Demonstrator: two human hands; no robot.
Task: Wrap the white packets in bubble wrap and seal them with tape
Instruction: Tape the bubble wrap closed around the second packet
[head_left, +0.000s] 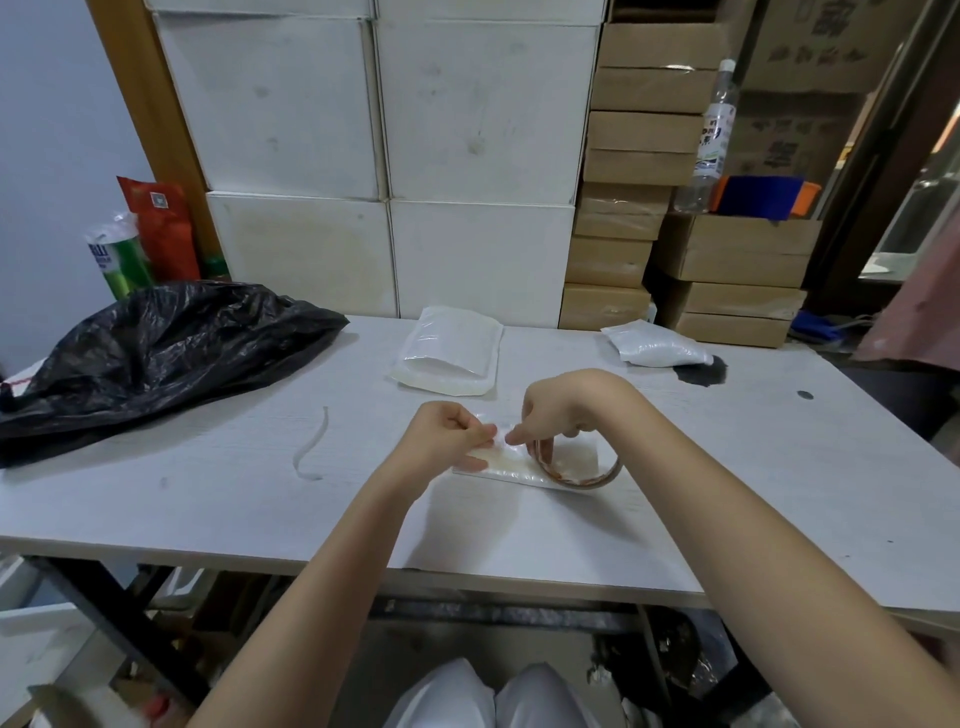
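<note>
Far left of the hands, a black plastic bag slumps on the table. Left hand curled, thumb and forefinger pinching the loose end of clear tape. Just right of it, the right hand grips the tape roll, which stands on the wrapped packet beneath both hands. Beyond the hands, a bubble wrap pouch; beyond the right hand, a white packet.

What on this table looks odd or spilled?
A dark stain marks the table at its far right, beside a white packet. A loose white strip lies curled left of the hands.
</note>
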